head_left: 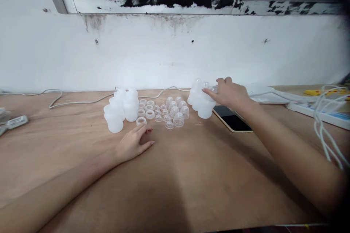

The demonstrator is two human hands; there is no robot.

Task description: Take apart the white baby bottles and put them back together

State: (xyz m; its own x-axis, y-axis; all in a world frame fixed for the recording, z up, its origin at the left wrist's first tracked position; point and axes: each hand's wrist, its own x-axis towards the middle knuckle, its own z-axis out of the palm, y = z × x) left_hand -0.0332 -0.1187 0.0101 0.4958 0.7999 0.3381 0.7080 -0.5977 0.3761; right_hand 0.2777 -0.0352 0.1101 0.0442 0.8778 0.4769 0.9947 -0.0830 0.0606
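My left hand (pixel 134 142) rests on the brown tabletop with its fingers apart, just below a translucent ring (pixel 141 121). Over at the right group of white bottles (pixel 204 108), my right hand (pixel 228 93) reaches in from the right, thumb and fingers around a clear top on a rear bottle; the contact is partly hidden. Clear domes (pixel 178 119) and small clear nipple-shaped pieces (pixel 165 118) stand in rows mid-table. Several rings lie beside them, to the right of the left group of white bottles (pixel 115 118).
A phone (pixel 233 119) lies under my right forearm. White cables (pixel 324 131) and a power strip (pixel 317 114) are at the right. A white plug (pixel 17 122) sits far left. The wall (pixel 164 54) borders the table's back.
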